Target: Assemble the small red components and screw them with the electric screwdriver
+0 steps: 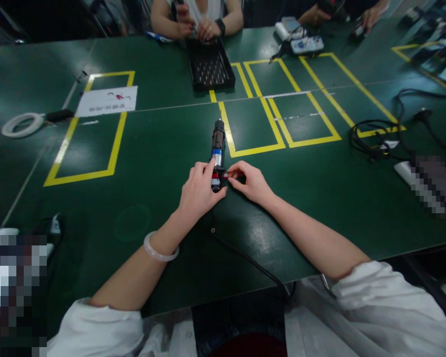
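Observation:
On the green table lies what looks like an electric screwdriver [218, 141], its black nose pointing away from me. Its body shows a blue and silver band and red parts lower down, as if the casing were off. My left hand [198, 191] is closed around its near end, thumb at the bottom and fingers over the side. From the right, my right hand [253, 184] pinches a small red and orange piece [227, 175] against the tool's side; its exact kind is too small to tell. A black cord [245, 255] runs from below the tool to the table edge.
Across the table a person's hands [204, 29] are above a black tray [211, 67] of small parts. Yellow tape rectangles [260, 148] mark the tabletop. A paper sheet [107, 101] and a white cable coil [22, 125] lie left; black cables [371, 136] lie right.

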Demonstrator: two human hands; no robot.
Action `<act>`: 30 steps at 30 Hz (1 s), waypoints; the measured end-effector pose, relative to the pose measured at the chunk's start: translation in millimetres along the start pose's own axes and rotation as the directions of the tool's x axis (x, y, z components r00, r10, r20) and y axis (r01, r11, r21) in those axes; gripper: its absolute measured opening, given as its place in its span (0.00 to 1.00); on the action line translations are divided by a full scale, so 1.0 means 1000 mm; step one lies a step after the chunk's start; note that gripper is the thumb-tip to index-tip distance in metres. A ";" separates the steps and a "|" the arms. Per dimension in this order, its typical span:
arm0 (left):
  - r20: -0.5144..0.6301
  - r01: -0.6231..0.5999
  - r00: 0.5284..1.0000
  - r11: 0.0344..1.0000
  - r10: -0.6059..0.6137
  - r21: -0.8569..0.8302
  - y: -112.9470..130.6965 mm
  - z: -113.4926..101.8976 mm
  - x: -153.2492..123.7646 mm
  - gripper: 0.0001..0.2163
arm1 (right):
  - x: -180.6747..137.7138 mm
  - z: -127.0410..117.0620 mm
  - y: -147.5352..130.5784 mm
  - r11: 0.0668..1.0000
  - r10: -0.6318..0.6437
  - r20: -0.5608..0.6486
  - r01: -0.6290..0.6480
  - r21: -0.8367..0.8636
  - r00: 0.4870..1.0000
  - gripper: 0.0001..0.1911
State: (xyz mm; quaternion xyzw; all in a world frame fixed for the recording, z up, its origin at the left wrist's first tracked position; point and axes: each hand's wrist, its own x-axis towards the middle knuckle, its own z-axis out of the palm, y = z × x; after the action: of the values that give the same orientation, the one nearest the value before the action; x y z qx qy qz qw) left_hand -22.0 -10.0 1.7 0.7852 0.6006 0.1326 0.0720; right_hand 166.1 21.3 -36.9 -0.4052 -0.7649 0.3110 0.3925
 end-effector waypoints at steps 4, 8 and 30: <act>0.010 -0.011 1.000 1.000 0.011 -0.025 0.003 0.001 -0.003 0.35 | 0.000 0.001 0.000 0.993 -0.037 0.035 0.040 -0.108 0.999 0.06; 0.012 0.011 1.000 0.999 -0.010 -0.045 0.004 0.001 -0.005 0.35 | -0.002 0.002 -0.001 0.993 -0.047 0.053 0.052 -0.104 0.997 0.11; -0.009 0.021 1.000 0.988 -0.020 0.150 0.013 -0.002 0.008 0.33 | -0.002 -0.003 -0.005 0.999 -0.051 -0.055 0.051 -0.001 0.997 0.11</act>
State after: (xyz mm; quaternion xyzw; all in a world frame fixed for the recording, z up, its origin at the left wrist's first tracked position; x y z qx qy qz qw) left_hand -8.2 -6.4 7.8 0.7817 0.6172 0.0890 0.0117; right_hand 167.9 17.4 -32.5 -0.3938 -0.7639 0.2896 0.4213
